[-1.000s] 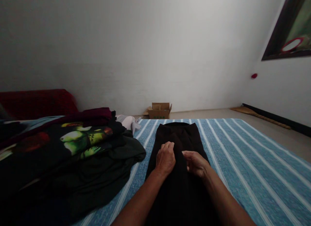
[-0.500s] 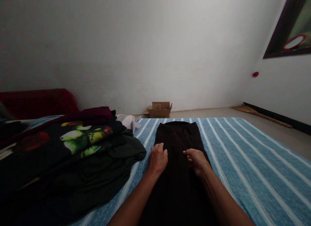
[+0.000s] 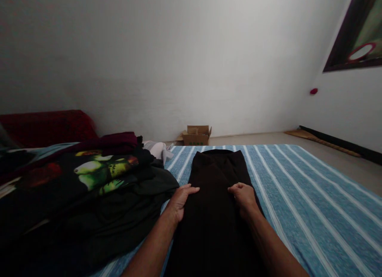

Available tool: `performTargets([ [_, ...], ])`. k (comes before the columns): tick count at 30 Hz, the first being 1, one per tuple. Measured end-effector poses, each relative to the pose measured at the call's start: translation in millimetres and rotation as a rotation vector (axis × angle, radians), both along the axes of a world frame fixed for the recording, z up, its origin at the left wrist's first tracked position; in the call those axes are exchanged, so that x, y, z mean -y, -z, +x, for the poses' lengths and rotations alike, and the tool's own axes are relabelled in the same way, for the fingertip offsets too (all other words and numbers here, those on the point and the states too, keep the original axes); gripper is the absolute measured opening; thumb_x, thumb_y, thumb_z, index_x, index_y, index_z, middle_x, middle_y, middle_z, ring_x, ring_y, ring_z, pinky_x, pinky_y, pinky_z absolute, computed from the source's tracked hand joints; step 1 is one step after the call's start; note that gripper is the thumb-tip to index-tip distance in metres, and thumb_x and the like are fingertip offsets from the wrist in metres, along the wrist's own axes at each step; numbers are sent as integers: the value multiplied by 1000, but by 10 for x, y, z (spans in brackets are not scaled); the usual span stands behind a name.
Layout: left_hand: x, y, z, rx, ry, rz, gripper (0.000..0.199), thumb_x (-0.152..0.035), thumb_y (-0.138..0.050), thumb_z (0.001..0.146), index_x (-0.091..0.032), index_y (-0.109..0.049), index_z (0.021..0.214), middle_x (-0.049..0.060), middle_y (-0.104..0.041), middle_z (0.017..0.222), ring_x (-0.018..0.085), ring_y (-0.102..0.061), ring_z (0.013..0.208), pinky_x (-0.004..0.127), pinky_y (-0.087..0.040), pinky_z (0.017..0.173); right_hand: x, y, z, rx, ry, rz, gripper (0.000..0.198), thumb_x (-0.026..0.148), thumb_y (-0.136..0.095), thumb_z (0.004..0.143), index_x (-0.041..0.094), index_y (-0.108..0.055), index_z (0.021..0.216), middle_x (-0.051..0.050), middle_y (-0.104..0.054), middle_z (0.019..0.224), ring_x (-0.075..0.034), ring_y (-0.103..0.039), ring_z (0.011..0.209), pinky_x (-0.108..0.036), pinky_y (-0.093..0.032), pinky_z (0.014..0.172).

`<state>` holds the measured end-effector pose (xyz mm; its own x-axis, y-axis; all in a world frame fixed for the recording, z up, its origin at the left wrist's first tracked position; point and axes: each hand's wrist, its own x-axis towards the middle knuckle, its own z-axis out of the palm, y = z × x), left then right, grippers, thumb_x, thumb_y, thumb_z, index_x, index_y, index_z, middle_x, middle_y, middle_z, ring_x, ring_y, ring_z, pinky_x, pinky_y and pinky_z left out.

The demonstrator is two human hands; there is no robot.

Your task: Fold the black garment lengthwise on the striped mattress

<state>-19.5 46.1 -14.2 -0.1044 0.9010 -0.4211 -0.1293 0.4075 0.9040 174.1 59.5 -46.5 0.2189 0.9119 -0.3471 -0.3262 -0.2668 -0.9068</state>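
A long dark brown garment lies lengthwise before me on the striped bed cover; its far end has a curved black edge, and I cannot tell its exact kind. At its left edge is my left hand, open, with the thumb stretched out over the fabric. My right hand rests on the right half of the garment, thumb and forefinger pinched together on the cloth. Both hands are a little below the far end, with a strip of flat fabric between them.
A heap of dark clothes, one with a bright green print, covers the left side. Blue-and-white striped cover stretches to the right. Beyond the bed stand a cardboard box and the white wall. A red cloth-covered shape is far left.
My left hand has moved left and slightly nearer to me, to the garment's edge, its thumb now extended. The right hand has shifted slightly right, still pinching.
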Motion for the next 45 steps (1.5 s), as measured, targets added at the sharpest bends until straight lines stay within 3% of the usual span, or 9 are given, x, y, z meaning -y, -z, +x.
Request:
performTargets([
  [5, 13, -30, 18, 379, 159, -175, 23, -29, -62, 65, -13, -61, 82, 9, -69, 74, 25, -67, 74, 37, -53, 71, 7, 16, 67, -175, -157, -83, 24, 22, -60, 70, 20, -43, 53, 8, -39, 39, -6, -31, 33, -19, -25, 34],
  [9, -6, -60, 65, 472, 246, -216, 25, -35, -59, 69, -13, -63, 81, 10, -70, 76, 26, -67, 79, 36, -52, 73, 60, -17, 136, -328, -346, -181, 21, 22, -42, 80, 18, -47, 60, 3, -47, 45, -9, -41, 35, -21, -34, 37],
  [16, -72, 11, 112, 339, 153, -227, 24, -18, -66, 62, -15, -62, 85, 5, -70, 72, 23, -67, 65, 35, -54, 67, 174, -74, 157, -449, -514, -121, 4, 12, -54, 72, 15, -56, 71, 0, -60, 62, -11, -56, 51, -22, -46, 51],
  [22, -108, 76, 112, 332, 138, -239, 19, -17, -62, 66, -14, -62, 84, 4, -69, 68, 20, -65, 56, 35, -54, 64, 215, -73, 101, -585, -565, 27, 21, 1, -60, 62, 15, -60, 79, 1, -63, 68, -9, -58, 55, -19, -47, 55],
  [27, -109, 44, 163, 267, 226, -181, 16, -22, -64, 66, -13, -62, 79, 5, -69, 67, 20, -65, 58, 36, -54, 64, 234, -109, 33, -581, -552, -83, 2, 16, -61, 70, 15, -60, 71, -1, -62, 60, -13, -59, 56, -22, -48, 54],
  [29, -96, -2, 230, 196, 279, -117, 20, -26, -69, 65, -13, -62, 79, 6, -69, 67, 21, -65, 60, 35, -54, 64, 232, -127, 6, -538, -560, -135, 8, 22, -60, 73, 14, -61, 71, -3, -62, 58, -14, -60, 55, -23, -48, 53],
  [36, -86, -113, 468, -337, 193, 23, 31, -33, -78, 54, -13, -62, 72, 7, -68, 66, 23, -65, 64, 28, -50, 53, 186, -107, -39, -501, -540, -187, 19, 32, -58, 74, 14, -62, 73, -5, -60, 53, -17, -59, 52, -27, -48, 52],
  [41, -112, -78, 487, -383, 166, 5, 34, -33, -78, 52, -13, -60, 73, 9, -68, 68, 25, -65, 66, 30, -49, 53, 201, -130, -5, -508, -530, -134, 16, 30, -57, 72, 15, -59, 67, -3, -59, 52, -16, -57, 52, -27, -46, 53],
  [45, -111, -66, 507, -465, 137, 16, 36, -36, -78, 51, -13, -59, 71, 8, -67, 70, 25, -64, 68, 29, -48, 53, 207, -112, -7, -376, -408, -16, 20, 30, -62, 66, 17, -51, 56, 3, -49, 46, -9, -45, 41, -22, -39, 46],
])
